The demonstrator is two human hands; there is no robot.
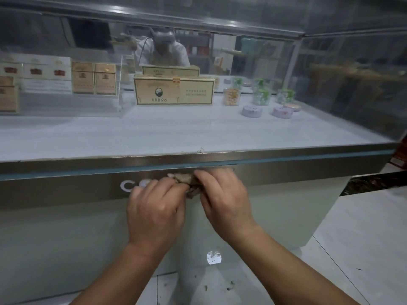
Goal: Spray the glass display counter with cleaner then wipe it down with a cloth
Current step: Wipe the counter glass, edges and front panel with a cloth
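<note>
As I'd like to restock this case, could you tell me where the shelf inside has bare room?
The front strip of the white shelf, between the long carton and the metal band, is bare. Its back is crowded: cigarette packs left, candy jars and round tins right.

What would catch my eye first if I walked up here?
The left hand and right hand grip a crumpled brownish cloth between them, in front of the counter's metal band. Behind the glass, a long cream carton stands mid-shelf, with small candy jars to its right.
</note>
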